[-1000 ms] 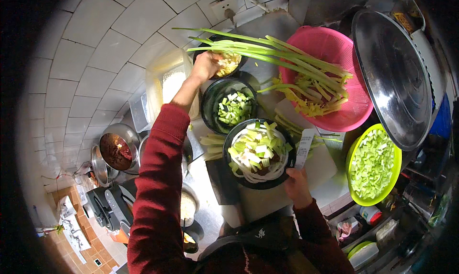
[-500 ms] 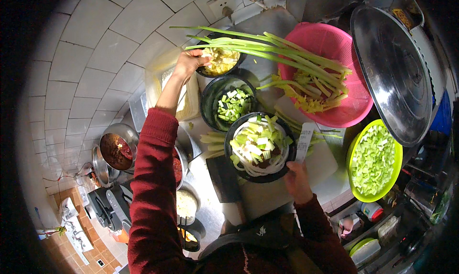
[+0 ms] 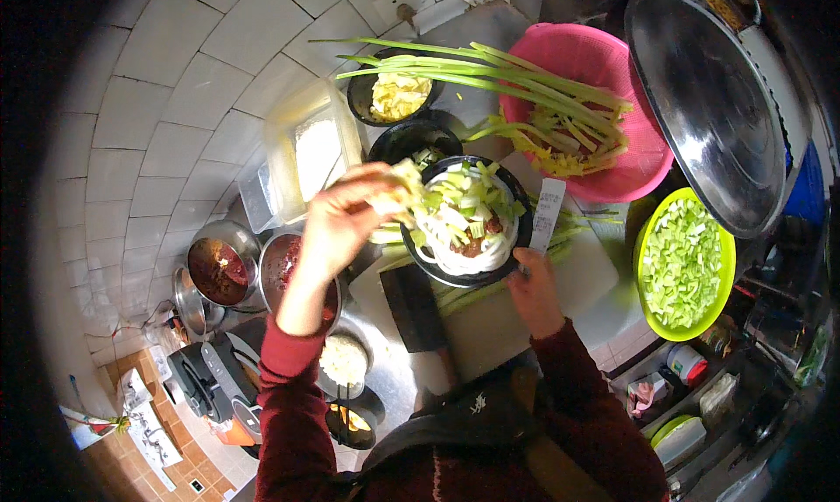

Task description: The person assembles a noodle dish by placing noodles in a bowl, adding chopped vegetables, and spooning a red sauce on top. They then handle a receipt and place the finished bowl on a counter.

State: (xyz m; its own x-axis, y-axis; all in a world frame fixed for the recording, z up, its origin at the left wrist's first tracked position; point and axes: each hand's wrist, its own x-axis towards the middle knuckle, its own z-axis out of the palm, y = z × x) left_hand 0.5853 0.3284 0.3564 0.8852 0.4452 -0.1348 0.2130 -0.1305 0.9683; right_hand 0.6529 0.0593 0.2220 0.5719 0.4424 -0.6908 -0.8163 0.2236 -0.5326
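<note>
A black bowl (image 3: 523, 211) of white noodles, brown sauce and chopped green celery is gripped at its near right rim by my right hand (image 3: 535, 294). Beside that hand a white paper slip (image 3: 547, 213) sticks up along the rim. My left hand (image 3: 346, 213) pinches pale yellow chopped vegetable pieces (image 3: 407, 185) over the bowl's left edge. Behind the bowl, a second black bowl (image 3: 402, 139) with cut greens is partly covered. Farther back, another black bowl (image 3: 359, 99) contains more pale yellow pieces (image 3: 400, 95).
Long celery stalks (image 3: 490, 71) lie across a pink colander (image 3: 652, 143). At right are a yellow-green basin (image 3: 728, 274) of chopped celery and a large metal lid (image 3: 709, 108). A cleaver (image 3: 411, 309) rests on the white board (image 3: 577, 287). Metal bowls (image 3: 219, 266) stand left.
My left hand has come from the far bowl toward me, bringing pale yellow pieces to the noodle bowl. My right hand and that bowl have shifted slightly left and away from me.
</note>
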